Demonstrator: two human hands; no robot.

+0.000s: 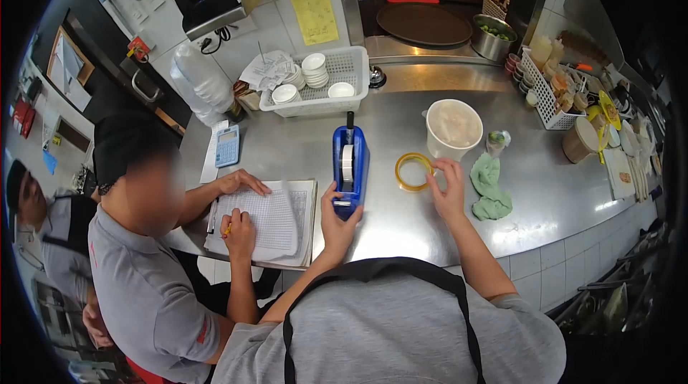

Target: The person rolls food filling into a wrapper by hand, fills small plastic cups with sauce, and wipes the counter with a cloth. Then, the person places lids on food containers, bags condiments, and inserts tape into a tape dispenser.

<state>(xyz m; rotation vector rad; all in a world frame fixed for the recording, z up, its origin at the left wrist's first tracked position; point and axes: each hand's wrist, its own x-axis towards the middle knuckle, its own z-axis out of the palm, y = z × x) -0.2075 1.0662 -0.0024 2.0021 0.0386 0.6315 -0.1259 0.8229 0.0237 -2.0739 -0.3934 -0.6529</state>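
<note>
A blue tape dispenser (360, 162) with a white roll in it stands on the steel counter in front of me. My left hand (338, 225) grips its near end, thumb and fingers on either side. To the right, a yellow ring like a roll of tape (400, 182) lies on or just above the counter. The thumb and fingers of my right hand (450, 187) pinch its right edge. Behind the ring is a white tub (454, 128) with pale contents. Beside the tub are a small clear cup (497, 142) and a crumpled green cloth (491, 187).
At my left a co-worker (143, 240) writes on a sheet on a clipboard (269, 219). A calculator (227, 146) and a grey basket of small white dishes (315, 103) sit farther back. A white basket (548, 93) and containers line the right side.
</note>
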